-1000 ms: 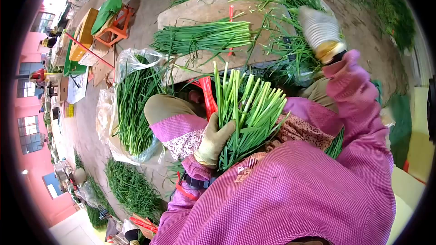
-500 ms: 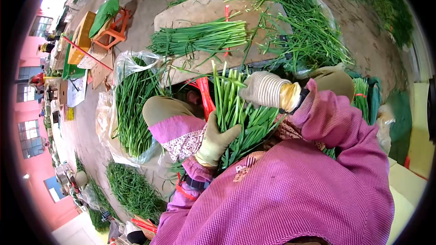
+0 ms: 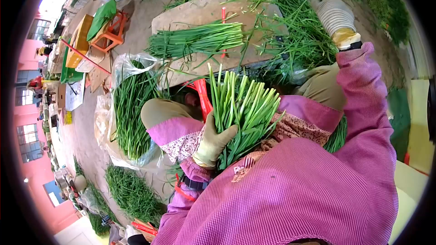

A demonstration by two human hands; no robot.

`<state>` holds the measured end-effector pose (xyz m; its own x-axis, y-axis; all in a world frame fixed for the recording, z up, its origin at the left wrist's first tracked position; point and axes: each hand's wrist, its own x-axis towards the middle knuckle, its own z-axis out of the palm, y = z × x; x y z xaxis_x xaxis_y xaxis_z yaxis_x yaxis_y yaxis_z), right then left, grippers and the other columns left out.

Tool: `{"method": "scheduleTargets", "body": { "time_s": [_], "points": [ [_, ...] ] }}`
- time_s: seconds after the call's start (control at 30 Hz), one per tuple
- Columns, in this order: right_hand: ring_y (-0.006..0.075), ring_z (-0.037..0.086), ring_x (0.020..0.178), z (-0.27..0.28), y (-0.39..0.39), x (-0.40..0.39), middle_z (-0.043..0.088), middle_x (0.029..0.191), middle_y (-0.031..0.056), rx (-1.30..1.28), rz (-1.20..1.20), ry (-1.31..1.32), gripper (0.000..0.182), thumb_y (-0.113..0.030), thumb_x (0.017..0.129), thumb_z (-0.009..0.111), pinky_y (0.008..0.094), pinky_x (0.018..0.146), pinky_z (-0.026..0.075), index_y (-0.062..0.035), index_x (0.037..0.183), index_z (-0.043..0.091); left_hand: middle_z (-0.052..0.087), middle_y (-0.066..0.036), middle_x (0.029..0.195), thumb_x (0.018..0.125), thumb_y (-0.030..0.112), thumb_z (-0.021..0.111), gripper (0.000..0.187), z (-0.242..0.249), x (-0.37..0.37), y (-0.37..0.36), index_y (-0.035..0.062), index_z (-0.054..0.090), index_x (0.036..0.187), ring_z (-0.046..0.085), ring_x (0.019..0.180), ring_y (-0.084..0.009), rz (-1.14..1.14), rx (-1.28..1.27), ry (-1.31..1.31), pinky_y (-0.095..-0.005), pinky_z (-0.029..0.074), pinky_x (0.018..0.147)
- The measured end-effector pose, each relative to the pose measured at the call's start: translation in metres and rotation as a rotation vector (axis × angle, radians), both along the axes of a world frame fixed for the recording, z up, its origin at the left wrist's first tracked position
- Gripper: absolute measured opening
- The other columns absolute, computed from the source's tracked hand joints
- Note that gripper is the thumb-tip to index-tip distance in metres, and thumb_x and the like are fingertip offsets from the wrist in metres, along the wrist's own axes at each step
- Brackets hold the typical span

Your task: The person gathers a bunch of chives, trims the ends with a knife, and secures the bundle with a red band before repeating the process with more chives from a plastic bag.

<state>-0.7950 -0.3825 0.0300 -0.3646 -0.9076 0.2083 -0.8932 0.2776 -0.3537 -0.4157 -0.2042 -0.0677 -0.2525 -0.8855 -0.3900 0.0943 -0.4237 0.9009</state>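
Wooden board (image 3: 190, 11) lies far, bearing a tied chive row (image 3: 195, 40). Left of it, a plastic bag (image 3: 131, 104) holds more greens. A loose pile (image 3: 299, 36) lies far right. The bunch (image 3: 243, 109) stands near centre, upright, tips fanned. Left hand (image 3: 212, 141), gloved, is clamped round the bunch's base. Right hand (image 3: 334, 16), gloved, reaches into the loose pile; its grip cannot be told.

No legible text, brands or nos. anywhere. Flat white sheets (image 3: 76, 91) at approx. 9 o'clock show dark marks, too small to read.
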Motion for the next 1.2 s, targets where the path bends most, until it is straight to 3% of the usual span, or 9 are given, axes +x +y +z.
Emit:
{"method": "scheduleTargets", "body": {
  "time_s": [0.07,0.3,0.43,0.6,0.67,0.73,0.97,1.03,1.2],
  "points": [
    [0.0365,0.062,0.107,0.012,0.023,0.038,0.065,0.116,0.0185,0.162,0.122,0.403,0.047,-0.041,0.093,0.059,0.0449,0.091,0.050,-0.0059,0.124,0.062,0.062,-0.008,0.113,0.085,0.010,0.072,0.060,0.004,-0.001,-0.002,-0.0029,0.043,0.136,0.060,0.097,-0.0154,-0.028,0.036,-0.036,-0.0296,0.050,0.087],
    [0.0358,0.039,0.132,-0.088,0.084,0.163,0.059,0.125,0.0118,0.577,0.963,-0.106,0.034,-0.043,0.081,0.067,0.0579,0.108,0.031,-0.0175,0.102,0.074,0.066,-0.004,0.095,0.091,0.012,0.064,0.031,-0.011,0.005,0.001,0.0000,0.056,0.118,0.059,0.083,-0.0106,-0.010,0.043,-0.185,-0.0259,0.049,0.073],
    [0.0359,0.040,0.130,-0.098,0.087,0.168,0.063,0.111,0.0119,0.050,1.076,0.044,0.011,-0.030,0.070,0.070,0.0600,0.103,0.034,-0.0209,0.073,0.073,0.068,-0.007,0.092,0.089,0.017,0.068,0.034,-0.033,0.016,0.005,-0.0013,0.059,0.115,0.061,0.084,-0.0131,-0.027,-0.122,-0.300,-0.0292,0.051,0.075],
    [0.0345,0.050,0.126,-0.115,0.059,0.139,0.063,0.121,0.0171,-0.073,0.965,0.280,0.029,-0.017,0.079,0.057,0.0515,0.109,0.033,-0.0063,0.101,0.072,0.062,-0.003,0.105,0.092,0.017,0.068,0.043,-0.027,0.010,-0.004,0.0010,0.052,0.129,0.055,0.092,-0.0100,-0.075,0.019,-0.247,-0.0242,0.047,0.080],
    [0.0301,0.063,0.091,-0.124,0.035,0.104,0.068,0.094,0.0137,-0.034,0.406,0.606,0.021,-0.014,0.083,0.054,0.0455,0.089,0.048,-0.0055,0.093,0.070,0.060,-0.004,0.111,0.092,0.017,0.067,0.047,-0.030,0.014,-0.004,0.0013,0.049,0.133,0.053,0.097,-0.0090,-0.079,0.024,-0.214,-0.0228,0.045,0.083],
    [0.0380,0.063,0.098,-0.118,-0.004,0.027,0.066,0.107,0.0189,0.037,0.106,0.766,0.027,-0.012,0.087,0.050,0.0473,0.091,0.048,-0.0039,0.107,0.065,0.059,-0.003,0.112,0.094,0.018,0.065,0.050,-0.032,0.016,-0.004,0.0017,0.045,0.137,0.053,0.098,-0.0090,-0.059,0.037,-0.139,-0.0231,0.045,0.085],
    [0.0331,0.047,0.132,-0.071,0.087,0.071,0.049,0.139,0.0283,0.710,0.564,-0.876,0.073,-0.039,0.098,0.055,0.0368,0.108,0.038,0.0043,0.148,0.026,0.064,-0.005,0.109,0.093,0.024,0.066,0.058,-0.030,0.013,-0.008,0.0009,0.042,0.141,0.057,0.094,-0.0091,-0.122,-0.087,-0.123,-0.0256,0.048,0.084],
    [0.0321,0.040,0.138,-0.161,0.105,0.099,0.041,0.146,0.0287,0.759,0.672,-0.862,0.078,-0.040,0.100,0.050,0.0337,0.113,0.032,0.0070,0.151,0.015,0.063,-0.006,0.115,0.093,0.023,0.067,0.059,0.002,0.006,-0.010,0.0014,0.042,0.141,0.058,0.097,-0.0111,-0.114,-0.002,-0.057,-0.0264,0.048,0.086],
    [0.0270,0.049,0.129,-0.089,0.090,0.150,0.050,0.139,0.0184,0.222,0.812,-1.124,0.064,-0.001,0.081,0.057,0.0332,0.108,0.038,0.0007,0.143,0.040,0.067,-0.007,0.113,0.091,0.018,0.070,0.052,0.009,0.012,-0.016,-0.0003,0.049,0.135,0.063,0.099,-0.0150,-0.411,-0.065,-0.219,-0.0283,0.051,0.087]
  ]
}}
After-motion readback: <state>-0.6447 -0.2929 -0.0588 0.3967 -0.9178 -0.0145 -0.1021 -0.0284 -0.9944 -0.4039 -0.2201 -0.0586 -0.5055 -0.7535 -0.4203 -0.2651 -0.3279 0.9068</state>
